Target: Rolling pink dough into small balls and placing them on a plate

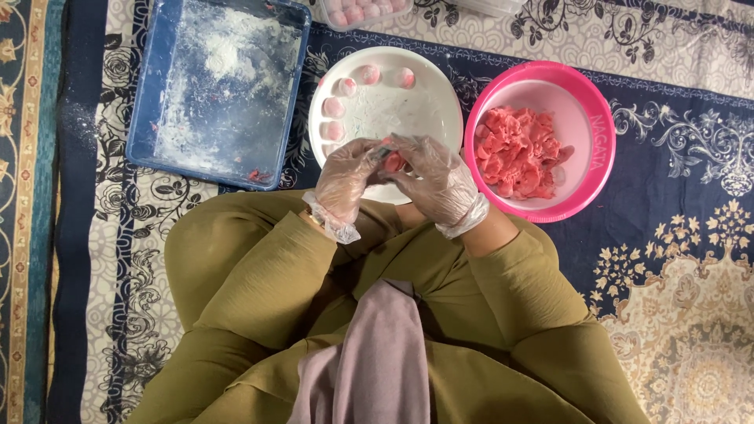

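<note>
Both gloved: left hand (345,177) and right hand (436,177) pinching one pink dough piece (393,162); five balls along white plate (428,110) far edge, pink bowl (585,118) well filled.

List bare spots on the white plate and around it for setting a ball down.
White plate: its middle and right side are bare; dusted balls line the upper-left rim, both hands cover the near edge. Blue tray holds only flour. Carpet right of the pink bowl is bare. The bowl is full of dough.
</note>
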